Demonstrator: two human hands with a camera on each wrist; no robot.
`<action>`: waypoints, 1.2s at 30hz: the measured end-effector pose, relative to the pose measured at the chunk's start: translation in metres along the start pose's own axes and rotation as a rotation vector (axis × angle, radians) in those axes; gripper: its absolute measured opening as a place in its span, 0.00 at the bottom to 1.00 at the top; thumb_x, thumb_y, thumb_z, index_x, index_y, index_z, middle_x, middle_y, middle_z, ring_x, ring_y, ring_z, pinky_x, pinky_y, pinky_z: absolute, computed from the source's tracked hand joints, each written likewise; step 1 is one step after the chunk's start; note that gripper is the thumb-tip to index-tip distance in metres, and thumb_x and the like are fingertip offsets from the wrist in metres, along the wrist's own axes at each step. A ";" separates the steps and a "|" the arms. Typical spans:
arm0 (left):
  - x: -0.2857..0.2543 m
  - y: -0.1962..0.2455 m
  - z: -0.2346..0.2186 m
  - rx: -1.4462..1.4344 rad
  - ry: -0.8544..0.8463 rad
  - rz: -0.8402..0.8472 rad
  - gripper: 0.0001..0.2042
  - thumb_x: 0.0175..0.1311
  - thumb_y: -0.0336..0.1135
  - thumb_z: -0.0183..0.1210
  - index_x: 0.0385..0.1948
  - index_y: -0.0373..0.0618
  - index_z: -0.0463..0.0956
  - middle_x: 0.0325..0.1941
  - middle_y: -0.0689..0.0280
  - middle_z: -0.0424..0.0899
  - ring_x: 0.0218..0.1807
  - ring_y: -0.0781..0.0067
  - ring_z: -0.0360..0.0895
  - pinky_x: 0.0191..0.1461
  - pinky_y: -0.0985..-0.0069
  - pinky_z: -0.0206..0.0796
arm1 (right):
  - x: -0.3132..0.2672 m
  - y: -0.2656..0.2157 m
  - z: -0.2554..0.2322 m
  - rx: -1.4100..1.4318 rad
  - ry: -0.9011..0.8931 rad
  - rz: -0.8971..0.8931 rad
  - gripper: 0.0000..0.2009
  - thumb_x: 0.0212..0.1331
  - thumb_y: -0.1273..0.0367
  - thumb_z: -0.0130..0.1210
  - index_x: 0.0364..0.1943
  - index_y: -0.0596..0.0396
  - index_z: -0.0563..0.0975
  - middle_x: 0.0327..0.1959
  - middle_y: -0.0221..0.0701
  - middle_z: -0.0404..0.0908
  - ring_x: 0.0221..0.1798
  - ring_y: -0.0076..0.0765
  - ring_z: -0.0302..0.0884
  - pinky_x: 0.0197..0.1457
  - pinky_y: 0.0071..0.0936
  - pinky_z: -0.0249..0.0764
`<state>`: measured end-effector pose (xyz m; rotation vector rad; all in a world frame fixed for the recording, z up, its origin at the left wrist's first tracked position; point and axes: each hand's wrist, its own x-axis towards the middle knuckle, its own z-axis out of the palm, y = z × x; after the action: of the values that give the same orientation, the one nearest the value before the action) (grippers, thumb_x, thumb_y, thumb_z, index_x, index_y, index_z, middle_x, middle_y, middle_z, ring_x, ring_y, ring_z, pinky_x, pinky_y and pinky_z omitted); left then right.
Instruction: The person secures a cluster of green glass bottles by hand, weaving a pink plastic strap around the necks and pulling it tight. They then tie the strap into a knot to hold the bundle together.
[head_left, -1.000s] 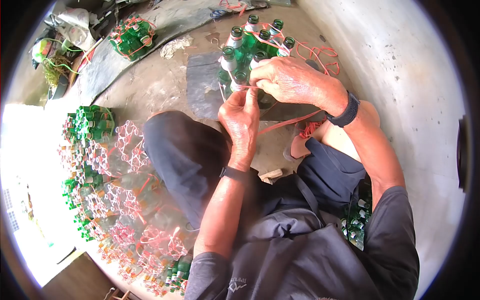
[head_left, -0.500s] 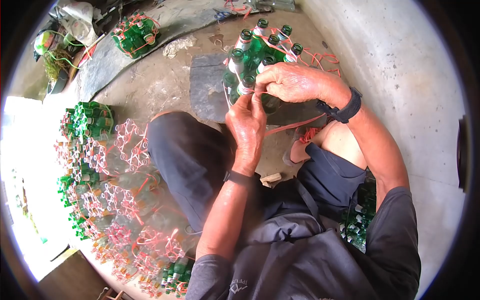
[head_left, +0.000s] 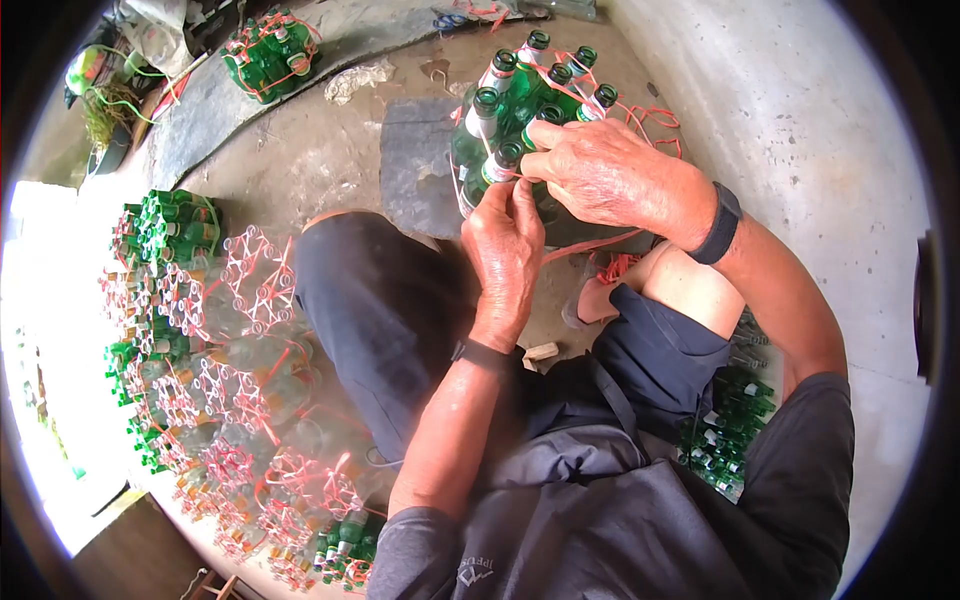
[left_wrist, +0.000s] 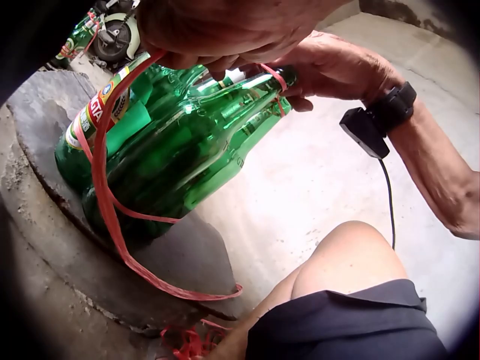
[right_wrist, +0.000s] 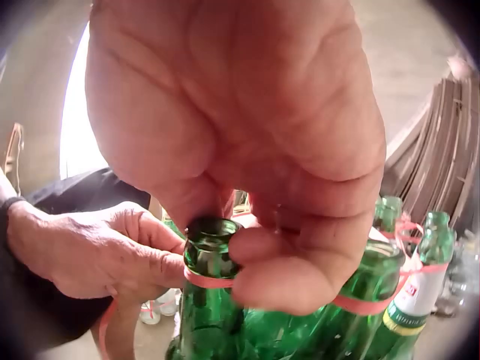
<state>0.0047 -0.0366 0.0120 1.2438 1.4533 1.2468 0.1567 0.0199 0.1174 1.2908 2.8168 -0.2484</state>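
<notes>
The person sits with two bent knees near the work. The left hand is just past them, low and close to the bottles. Its grip is closed, with thumb and finger pinching the red string. A long end hangs down from it in a loop, perhaps left loose so there is plenty to pull.

The right hand reaches over the top. Its grip is closed too, with the fingers curled in by the neck of the nearest bottle. It seems to pinch the string there, but the fingers hide the exact spot.

The green bottles stand in a tight bunch in front of the person, mouths up. They are likely packed close so the string can go round the necks and keep them together. They stand on a dark flat board, maybe to keep them steady on the floor.

Farther off, another bunch of bottles has red string round it.
</notes>
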 end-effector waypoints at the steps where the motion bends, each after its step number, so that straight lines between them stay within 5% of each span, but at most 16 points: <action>1: 0.000 0.001 0.000 -0.001 0.000 -0.004 0.16 0.79 0.39 0.62 0.45 0.29 0.86 0.26 0.59 0.86 0.35 0.82 0.76 0.42 0.69 0.75 | -0.001 -0.001 0.001 -0.110 0.061 -0.052 0.07 0.63 0.70 0.58 0.42 0.49 0.85 0.40 0.37 0.80 0.41 0.51 0.87 0.46 0.51 0.80; 10: 0.002 0.001 -0.004 0.015 -0.064 0.008 0.15 0.78 0.36 0.61 0.46 0.29 0.86 0.28 0.53 0.87 0.35 0.79 0.79 0.42 0.66 0.75 | 0.000 -0.003 -0.007 -0.411 0.147 -0.167 0.06 0.60 0.69 0.62 0.39 0.43 0.86 0.33 0.30 0.80 0.34 0.39 0.87 0.38 0.42 0.78; 14: 0.003 0.000 -0.003 0.014 -0.073 0.025 0.14 0.78 0.36 0.61 0.46 0.29 0.86 0.30 0.52 0.89 0.37 0.80 0.80 0.43 0.67 0.75 | 0.001 0.000 -0.010 -0.433 0.125 -0.192 0.09 0.60 0.70 0.62 0.43 0.43 0.84 0.37 0.29 0.74 0.34 0.37 0.82 0.38 0.39 0.77; 16: 0.003 -0.005 0.001 0.014 -0.097 0.004 0.14 0.78 0.36 0.61 0.46 0.29 0.86 0.31 0.53 0.90 0.38 0.80 0.80 0.45 0.68 0.76 | 0.002 0.001 -0.012 -0.376 0.157 -0.212 0.06 0.58 0.70 0.62 0.39 0.45 0.86 0.32 0.31 0.80 0.34 0.42 0.86 0.39 0.43 0.78; 18: 0.005 -0.010 0.009 -0.058 0.014 0.100 0.14 0.77 0.39 0.64 0.37 0.35 0.85 0.21 0.53 0.81 0.22 0.60 0.78 0.33 0.61 0.71 | 0.002 0.000 -0.014 -0.380 0.143 -0.202 0.06 0.59 0.70 0.62 0.38 0.45 0.86 0.32 0.31 0.81 0.34 0.42 0.86 0.40 0.44 0.78; 36: 0.005 -0.009 0.008 -0.171 -0.022 0.050 0.15 0.76 0.40 0.66 0.34 0.33 0.84 0.20 0.59 0.82 0.23 0.73 0.76 0.32 0.66 0.70 | 0.013 0.022 -0.029 -0.395 0.165 -0.334 0.06 0.51 0.75 0.67 0.33 0.51 0.82 0.34 0.31 0.81 0.38 0.44 0.88 0.39 0.44 0.82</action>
<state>0.0104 -0.0307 0.0021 1.1806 1.2785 1.3566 0.1656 0.0488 0.1420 0.7931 2.9919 0.4088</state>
